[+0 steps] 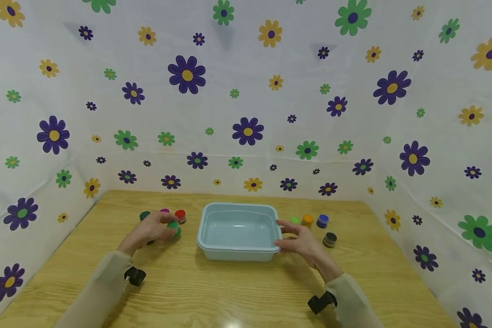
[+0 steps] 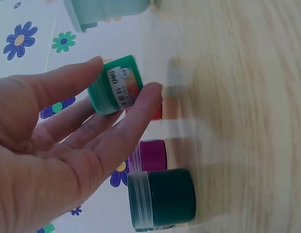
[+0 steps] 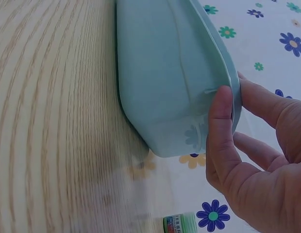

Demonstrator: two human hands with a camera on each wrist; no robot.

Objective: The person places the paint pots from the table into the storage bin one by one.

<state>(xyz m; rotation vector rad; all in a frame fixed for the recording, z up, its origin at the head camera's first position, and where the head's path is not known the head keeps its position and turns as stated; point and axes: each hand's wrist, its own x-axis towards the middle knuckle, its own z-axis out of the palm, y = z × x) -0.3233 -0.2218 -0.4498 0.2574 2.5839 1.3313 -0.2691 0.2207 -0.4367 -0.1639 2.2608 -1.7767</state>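
Note:
Between the thumb and fingers of my left hand (image 1: 150, 229) is a small green paint jar (image 2: 122, 87), tilted, with its label showing in the left wrist view. It is held to the left of a light blue plastic tub (image 1: 238, 255) that stands on the table. My right hand (image 1: 302, 242) pinches the tub's right rim, thumb on one side and fingers on the other in the right wrist view. Just behind the left hand are a red jar (image 1: 181, 215), a magenta jar (image 2: 154, 155) and a dark green jar (image 2: 172, 198).
Right of the tub are a light green jar (image 1: 294, 220), an orange jar (image 1: 307, 221), a blue jar (image 1: 322, 221) and a black jar (image 1: 329, 239). A flowered white cloth (image 1: 221, 105) surrounds the back and sides of the wooden table (image 1: 213, 291).

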